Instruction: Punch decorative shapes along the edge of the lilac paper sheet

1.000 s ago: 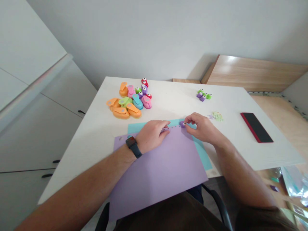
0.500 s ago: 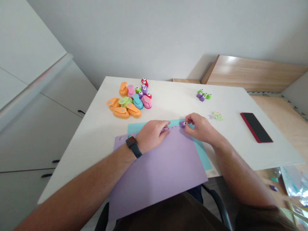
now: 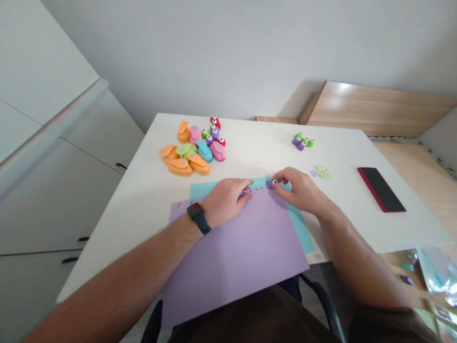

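Both forearms reach forward from the bottom of the view and the hands meet at the far edge of a lilac cardstock sheet (image 3: 232, 259). The right hand (image 3: 302, 191) comes in from the side with its fingers curled, and its grip is closed on a small purple craft punch (image 3: 270, 184), which sits on that edge at the end of a row of tiny punched holes (image 3: 255, 189). The left hand (image 3: 224, 201) lies palm down just beside the row, fingers bent over the edge; its grip could be a light pinch or just pressure, and the view cannot settle which. A black smartwatch (image 3: 198, 218) circles the left wrist. The lilac sheet lies tilted across a turquoise sheet (image 3: 302, 228) and overhangs the near edge of the white tabletop (image 3: 271, 155). Farther back, a heap of orange, pink, green and blue lever punches (image 3: 185, 164) lies mixed with small red, green and purple punches (image 3: 214, 128). To the right sit a little cluster of green and purple punches (image 3: 302, 141), a scatter of pale paper scraps (image 3: 323, 173) and a phone in a red case (image 3: 381, 195).
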`<state>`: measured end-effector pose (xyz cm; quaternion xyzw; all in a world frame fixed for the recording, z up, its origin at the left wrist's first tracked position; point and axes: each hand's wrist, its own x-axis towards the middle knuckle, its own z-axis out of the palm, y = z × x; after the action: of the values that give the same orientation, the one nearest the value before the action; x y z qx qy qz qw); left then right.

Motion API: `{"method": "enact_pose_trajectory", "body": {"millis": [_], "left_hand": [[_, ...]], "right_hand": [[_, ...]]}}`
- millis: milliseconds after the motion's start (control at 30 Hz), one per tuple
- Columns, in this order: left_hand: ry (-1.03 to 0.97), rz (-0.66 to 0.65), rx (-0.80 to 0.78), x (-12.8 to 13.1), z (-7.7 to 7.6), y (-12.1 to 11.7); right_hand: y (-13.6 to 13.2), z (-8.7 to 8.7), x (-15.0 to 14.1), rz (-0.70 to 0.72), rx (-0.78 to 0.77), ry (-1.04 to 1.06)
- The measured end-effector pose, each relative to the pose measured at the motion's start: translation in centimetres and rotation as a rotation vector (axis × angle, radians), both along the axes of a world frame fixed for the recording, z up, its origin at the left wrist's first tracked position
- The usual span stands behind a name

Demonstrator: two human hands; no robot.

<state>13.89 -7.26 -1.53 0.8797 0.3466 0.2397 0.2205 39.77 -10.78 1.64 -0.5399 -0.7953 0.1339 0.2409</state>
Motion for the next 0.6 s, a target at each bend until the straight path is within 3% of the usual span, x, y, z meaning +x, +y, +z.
{"method": "enact_pose_trajectory", "body": {"millis": [600], "left_hand": [[-0.019, -0.012, -0.007, -0.06, 0.0, 0.02]], "right_hand": [[0.64, -0.42, 0.79, -0.307, 0.07, 0.069]]}}
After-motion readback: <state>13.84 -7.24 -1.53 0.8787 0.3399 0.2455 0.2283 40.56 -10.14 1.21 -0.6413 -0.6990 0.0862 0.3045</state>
